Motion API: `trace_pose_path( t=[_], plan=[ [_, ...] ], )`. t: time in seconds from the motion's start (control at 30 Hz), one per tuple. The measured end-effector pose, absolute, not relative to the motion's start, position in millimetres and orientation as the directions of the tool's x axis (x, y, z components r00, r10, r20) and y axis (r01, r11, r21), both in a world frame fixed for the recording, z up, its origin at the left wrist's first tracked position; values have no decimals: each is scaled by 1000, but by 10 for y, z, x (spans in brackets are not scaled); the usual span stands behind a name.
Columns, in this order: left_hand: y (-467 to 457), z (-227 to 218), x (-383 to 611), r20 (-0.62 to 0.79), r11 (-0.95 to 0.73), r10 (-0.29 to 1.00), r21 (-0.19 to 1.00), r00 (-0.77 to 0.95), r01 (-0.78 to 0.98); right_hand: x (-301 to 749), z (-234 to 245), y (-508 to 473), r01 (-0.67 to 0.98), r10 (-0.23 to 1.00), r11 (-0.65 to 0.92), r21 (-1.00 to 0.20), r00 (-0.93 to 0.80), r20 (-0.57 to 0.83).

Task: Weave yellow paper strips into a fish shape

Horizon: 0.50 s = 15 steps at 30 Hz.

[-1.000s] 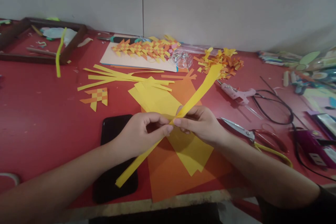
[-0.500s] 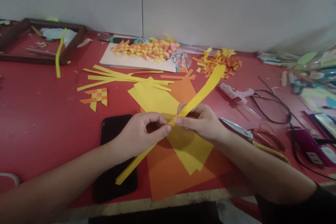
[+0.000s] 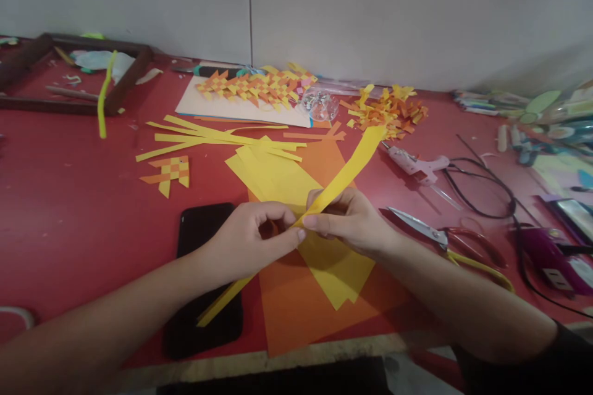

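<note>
A long yellow paper strip (image 3: 351,166) runs diagonally through both hands, its lower end over a black phone (image 3: 204,228). My left hand (image 3: 264,231) pinches the strip near its middle between thumb and fingers. Close beside it, my right hand (image 3: 345,219) grips the same strip, thumb on top. The lower part looks folded lengthwise and narrower; the upper part is wider and flat. Under the hands lie yellow paper sheets (image 3: 340,278) on orange sheets (image 3: 287,315). The exact crease is hidden by my fingers.
Scissors (image 3: 417,225) and a pink glue gun (image 3: 414,163) with a black cord lie at right. Cut yellow strips (image 3: 199,134), a woven paper fish (image 3: 173,171), a row of more fish (image 3: 254,87) and orange-yellow scraps (image 3: 389,110) sit behind. A wooden frame (image 3: 132,77) lies far left.
Both hands have shifted slightly downward, with the right hand also nearer the left. The strip's upper end has dropped down and to the left.
</note>
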State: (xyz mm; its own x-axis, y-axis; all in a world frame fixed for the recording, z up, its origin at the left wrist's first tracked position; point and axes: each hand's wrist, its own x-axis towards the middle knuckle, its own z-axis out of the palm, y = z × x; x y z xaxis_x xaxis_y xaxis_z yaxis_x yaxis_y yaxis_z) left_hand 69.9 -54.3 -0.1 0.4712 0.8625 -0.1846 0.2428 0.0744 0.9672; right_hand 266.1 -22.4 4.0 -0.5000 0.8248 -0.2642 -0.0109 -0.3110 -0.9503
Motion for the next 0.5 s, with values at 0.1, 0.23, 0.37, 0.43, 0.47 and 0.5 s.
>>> trace_pose_path(
  t=[0.1, 0.23, 0.37, 0.43, 0.47, 0.5],
  plan=[
    [-532, 9, 696, -217, 107, 860, 962, 462, 252, 2709, -18, -208, -13, 860, -319, -948, -424, -284],
    [-528, 16, 709, -234, 114, 858, 955, 458, 274, 2737, -59, -194, -11, 883, -286, -958, -391, -259],
    [-536, 25, 716, -186, 65, 873, 960, 450, 271, 2705, -42, -214, 37, 863, -252, -967, -442, -242],
    [-535, 30, 715, -165, 55, 882, 966, 442, 251, 2690, -31, -227, 73, 852, -253, -965, -456, -258],
    [-533, 33, 714, -163, 56, 883, 968, 441, 245, 2687, -28, -230, 86, 848, -254, -963, -459, -264],
    [-530, 36, 714, -165, 62, 883, 968, 439, 241, 2689, -28, -231, 93, 846, -254, -963, -461, -267]
  ],
)
